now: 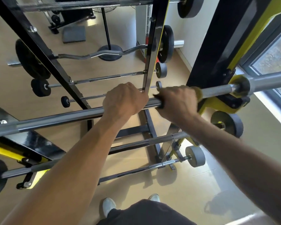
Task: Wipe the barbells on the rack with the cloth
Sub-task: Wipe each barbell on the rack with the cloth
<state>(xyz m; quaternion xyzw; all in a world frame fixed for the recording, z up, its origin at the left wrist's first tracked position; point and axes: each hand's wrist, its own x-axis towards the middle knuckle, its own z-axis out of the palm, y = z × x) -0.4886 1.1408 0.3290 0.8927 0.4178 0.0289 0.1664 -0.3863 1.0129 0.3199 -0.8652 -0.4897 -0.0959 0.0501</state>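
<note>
I am holding the barbell [71,116] lying across the rack [217,59]. My left hand [125,101] is curling bare around the bar, and beside it my right hand [177,103] is clamping what looks like the cloth [197,93] around the bar, near the rack's yellow hook [217,104].

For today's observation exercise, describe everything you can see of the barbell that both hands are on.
The barbell is a long grey metal bar lying roughly level across the rack, sloping slightly up to the right. Its shaft looks smooth and shiny at the left, with a rougher knurled stretch at the right, then a collar and a thicker sleeve carrying no plate. It rests on a yellow bracket of the rack. The left hand grips it bare; the right hand grips it through a cloth, yellowish with a dark part.
</note>
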